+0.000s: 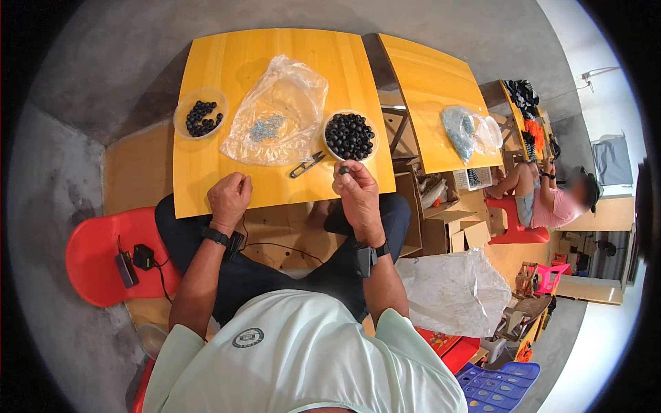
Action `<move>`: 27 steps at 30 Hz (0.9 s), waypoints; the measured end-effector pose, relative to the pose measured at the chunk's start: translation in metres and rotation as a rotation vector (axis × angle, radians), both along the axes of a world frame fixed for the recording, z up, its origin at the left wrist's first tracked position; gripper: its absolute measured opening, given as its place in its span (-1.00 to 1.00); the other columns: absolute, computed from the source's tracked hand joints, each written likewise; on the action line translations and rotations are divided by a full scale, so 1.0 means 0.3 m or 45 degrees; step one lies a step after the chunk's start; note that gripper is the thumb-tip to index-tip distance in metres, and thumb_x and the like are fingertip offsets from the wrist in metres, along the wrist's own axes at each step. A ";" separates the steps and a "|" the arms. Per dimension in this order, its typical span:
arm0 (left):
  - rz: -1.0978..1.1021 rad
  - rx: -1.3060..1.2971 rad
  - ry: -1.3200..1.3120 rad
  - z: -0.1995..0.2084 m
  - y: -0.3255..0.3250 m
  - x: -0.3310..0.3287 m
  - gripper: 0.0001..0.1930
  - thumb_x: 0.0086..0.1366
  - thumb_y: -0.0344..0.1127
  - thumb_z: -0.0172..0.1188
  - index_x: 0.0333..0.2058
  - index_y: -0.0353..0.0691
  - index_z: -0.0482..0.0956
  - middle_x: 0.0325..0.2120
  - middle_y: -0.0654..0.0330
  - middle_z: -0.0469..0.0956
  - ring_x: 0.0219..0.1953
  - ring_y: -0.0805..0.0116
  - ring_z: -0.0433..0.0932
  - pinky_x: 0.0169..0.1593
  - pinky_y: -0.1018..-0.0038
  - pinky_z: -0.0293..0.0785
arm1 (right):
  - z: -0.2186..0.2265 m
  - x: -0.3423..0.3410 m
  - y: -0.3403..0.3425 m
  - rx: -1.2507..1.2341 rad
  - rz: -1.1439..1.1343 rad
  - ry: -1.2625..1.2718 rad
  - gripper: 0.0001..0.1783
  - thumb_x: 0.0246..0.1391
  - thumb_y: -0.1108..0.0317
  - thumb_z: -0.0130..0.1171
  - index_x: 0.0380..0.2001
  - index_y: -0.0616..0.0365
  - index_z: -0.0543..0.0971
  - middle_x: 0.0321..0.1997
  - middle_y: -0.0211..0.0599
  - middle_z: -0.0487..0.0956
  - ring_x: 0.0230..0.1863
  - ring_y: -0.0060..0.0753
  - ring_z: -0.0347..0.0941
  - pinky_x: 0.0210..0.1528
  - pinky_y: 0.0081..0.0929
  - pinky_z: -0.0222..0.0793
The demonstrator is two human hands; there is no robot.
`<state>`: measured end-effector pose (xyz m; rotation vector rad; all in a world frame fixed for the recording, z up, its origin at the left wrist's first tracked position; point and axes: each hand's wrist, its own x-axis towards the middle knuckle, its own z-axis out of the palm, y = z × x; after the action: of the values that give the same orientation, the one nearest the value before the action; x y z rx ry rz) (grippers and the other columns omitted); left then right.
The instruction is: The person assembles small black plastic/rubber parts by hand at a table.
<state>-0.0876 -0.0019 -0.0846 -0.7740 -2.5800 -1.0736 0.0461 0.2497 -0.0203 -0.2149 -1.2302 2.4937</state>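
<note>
My right hand (359, 196) pinches a small black bead (344, 170) between thumb and fingertips, just below the near rim of a round bowl (375, 146) full of similar black beads (349, 135). Close to the table's front edge, my left hand (230, 197) is closed with fingers curled; whatever it holds, if anything, is hidden. Between the hands and slightly farther away lie dark thread snips (307, 165). A clear plastic bag (289, 89) is spread over the middle of the table, with small bluish pieces (267, 128) on it. At left stands another bowl (181, 122), partly filled with black beads.
The yellow table (206, 62) has a second table (427, 76) to its right, bearing a bag of bluish pieces (458, 131). A red chair (96, 258) stands left with black devices on it. Cardboard boxes (447, 230) and a white sack (454, 289) lie right. Another person (540, 199) sits beyond.
</note>
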 end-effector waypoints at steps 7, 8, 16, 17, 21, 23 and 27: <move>0.013 0.074 0.003 -0.001 0.002 0.006 -0.81 0.20 -0.36 0.29 -0.55 -0.19 0.50 -0.61 0.07 0.52 -0.51 0.00 0.55 -0.46 0.21 0.43 | -0.025 0.032 -0.009 -0.038 -0.039 -0.142 -0.67 0.25 0.43 0.22 0.05 0.30 0.56 -0.13 -0.38 0.58 -0.27 -0.63 0.41 -0.22 -0.64 0.35; 0.006 0.073 0.019 -0.004 0.002 0.005 -0.82 0.20 -0.36 0.28 -0.55 -0.19 0.50 -0.61 0.08 0.52 -0.51 0.01 0.55 -0.46 0.20 0.43 | -0.034 0.041 -0.011 -0.074 -0.061 -0.191 -0.67 0.25 0.43 0.22 0.05 0.29 0.56 -0.13 -0.38 0.59 -0.27 -0.65 0.41 -0.23 -0.65 0.35; 0.002 0.050 -0.040 0.002 0.004 0.006 -0.82 0.20 -0.34 0.29 -0.53 -0.19 0.51 -0.63 0.11 0.53 -0.55 0.07 0.56 -0.47 0.24 0.43 | -0.162 0.129 -0.029 -0.306 -0.053 -0.522 -0.69 0.24 0.43 0.24 0.02 0.27 0.55 -0.16 -0.29 0.62 -0.34 -0.63 0.44 -0.30 -0.64 0.33; 0.012 0.065 -0.088 0.000 0.007 0.003 -0.85 0.21 -0.33 0.30 -0.49 -0.21 0.56 -0.65 0.12 0.53 -0.58 0.15 0.55 -0.48 0.30 0.42 | -0.180 0.140 -0.024 -0.352 -0.049 -0.525 -0.69 0.25 0.41 0.24 0.02 0.28 0.55 -0.16 -0.28 0.62 -0.34 -0.62 0.44 -0.31 -0.63 0.32; 0.049 0.146 -0.425 0.033 0.025 -0.051 -0.88 0.21 -0.29 0.31 -0.41 -0.20 0.62 -0.64 0.10 0.56 -0.56 0.10 0.58 -0.47 0.29 0.43 | -0.134 0.132 -0.008 -0.322 -0.113 -0.559 -0.70 0.29 0.37 0.21 0.01 0.28 0.54 -0.23 -0.34 0.59 -0.34 -0.61 0.41 -0.31 -0.61 0.33; -0.005 0.138 -0.365 0.081 0.064 -0.093 -0.88 0.22 -0.28 0.30 -0.38 -0.19 0.63 -0.63 0.08 0.57 -0.53 0.07 0.59 -0.45 0.26 0.45 | -0.124 0.133 0.023 -0.347 -0.040 -0.454 -0.64 0.28 0.25 0.22 0.02 0.26 0.52 -0.28 -0.41 0.54 -0.31 -0.58 0.41 -0.27 -0.62 0.34; -0.168 -0.030 -0.185 0.105 0.191 -0.186 -0.87 0.23 -0.29 0.21 -0.30 -0.18 0.64 -0.56 -0.01 0.61 -0.43 -0.03 0.63 -0.35 0.14 0.52 | -0.132 0.148 0.096 -0.310 -0.008 -0.428 -0.67 0.32 0.28 0.17 0.03 0.29 0.52 -0.32 -0.43 0.49 -0.34 -0.61 0.35 -0.29 -0.61 0.31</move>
<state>-0.1433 0.0553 -0.0531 -0.9150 -2.6983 -1.1798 0.0907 0.2783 -0.0599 -0.7239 -1.0319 2.6733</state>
